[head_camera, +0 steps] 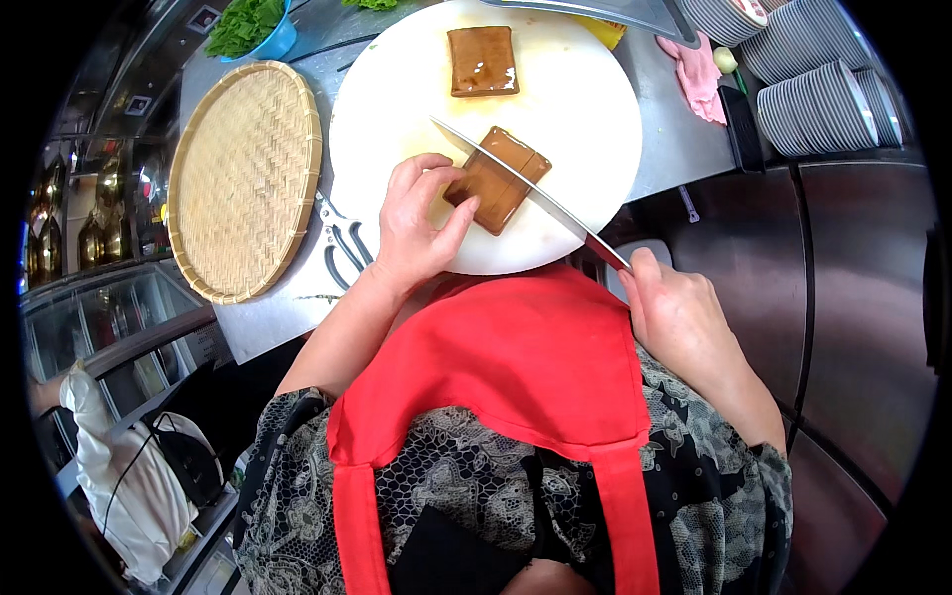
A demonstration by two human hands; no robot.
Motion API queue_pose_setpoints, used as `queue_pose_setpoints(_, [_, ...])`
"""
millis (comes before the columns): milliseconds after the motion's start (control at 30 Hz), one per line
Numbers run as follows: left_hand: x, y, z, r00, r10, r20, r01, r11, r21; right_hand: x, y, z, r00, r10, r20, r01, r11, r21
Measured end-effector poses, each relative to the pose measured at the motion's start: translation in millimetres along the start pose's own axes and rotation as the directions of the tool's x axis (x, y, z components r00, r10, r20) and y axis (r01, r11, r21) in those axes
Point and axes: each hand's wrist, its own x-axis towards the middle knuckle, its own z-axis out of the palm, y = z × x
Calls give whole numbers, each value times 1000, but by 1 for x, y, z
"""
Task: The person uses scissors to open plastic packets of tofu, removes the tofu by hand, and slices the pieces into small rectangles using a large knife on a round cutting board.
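Observation:
On a round white cutting board (401,89) lie two square brown slabs of food, perhaps braised tofu. The nearer slab (494,204) is turned cornerwise and has a cut line near its right edge. My left hand (424,216) rests its fingertips on that slab's left side, with thumb and fingers apart. In my right hand (669,297) is the handle of a long kitchen knife (550,199), whose blade crosses the same slab diagonally. Whether the edge has gone into the slab cannot be told. The farther slab (483,63) is whole, near the board's far side.
A woven bamboo tray (242,182) and kitchen scissors (338,242) lie left of the board. Leafy greens (245,26) fill a blue bowl (279,41). A metal tray (617,15), pink cloth (699,78) and stacked plates (814,111) stand at right. Another person's white-clad arm (89,416) shows lower left.

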Motion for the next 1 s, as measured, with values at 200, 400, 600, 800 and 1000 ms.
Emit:
queue_pose_setpoints(200, [8,0,16,999,14,-50,-13,1000,13,1,4,1,1000,-13,1,13,1000,-1])
queue_pose_setpoints(400, [8,-2,27,997,-68,-33,67,997,-32,4,5,1,997,8,78,-6,1000,-22])
queue_pose_setpoints(600, [6,7,27,991,-136,-3,136,991,0,19,10,8,995,23,101,-21,999,-26])
queue_pose_setpoints(800, [-2,23,29,991,-126,51,114,973,199,31,34,12,1000,-24,-14,26,977,211])
queue_pose_setpoints(1000, [0,24,19,968,-228,102,182,923,339,13,42,-1,971,72,-227,13,935,354])
